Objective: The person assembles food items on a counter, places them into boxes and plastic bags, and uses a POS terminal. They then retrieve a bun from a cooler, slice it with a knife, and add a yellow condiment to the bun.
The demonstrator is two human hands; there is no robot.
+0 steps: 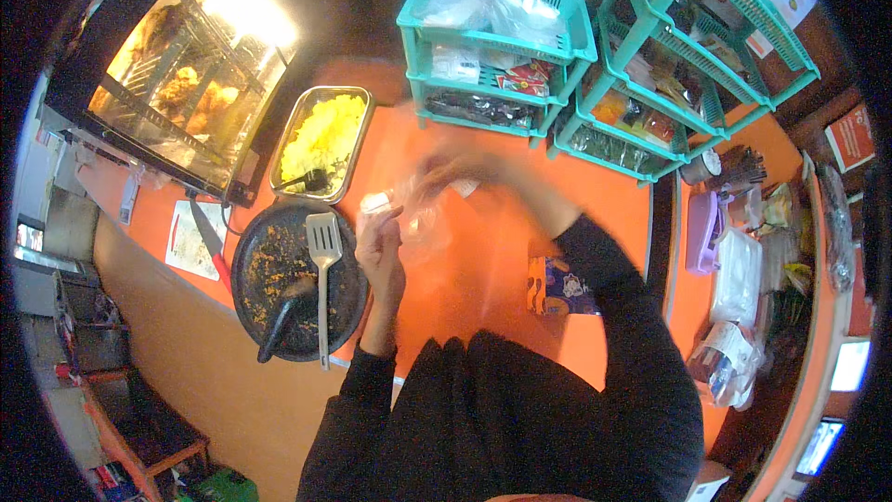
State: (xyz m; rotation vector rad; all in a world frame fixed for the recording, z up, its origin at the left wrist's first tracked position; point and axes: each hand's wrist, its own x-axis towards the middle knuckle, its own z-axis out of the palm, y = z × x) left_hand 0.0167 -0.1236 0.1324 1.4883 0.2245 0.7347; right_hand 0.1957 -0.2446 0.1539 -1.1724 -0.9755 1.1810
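Over the orange counter, my left hand (380, 244) has its thumb and fingers closed on what looks like a thin clear plastic bag (424, 224). A small bright white piece (376, 203) shows at its fingertips; glare hides what it is. My right hand (456, 174) is bent over the far side of the bag, badly blurred, so its grip is unclear. A small white patch (465, 187) shows beside its wrist. Left of my left hand lies a stone mortar (279, 258) with reddish-brown paste, a stone pestle (279, 328) and a slotted spatula (324, 251).
A metal tray (369, 108) of yellow food stands behind the mortar, near a lit display case (188, 97) with fried food. A knife (205, 233) lies at the left. Turquoise racks (498, 49) line the back. A printed packet (568, 286) lies near my right arm.
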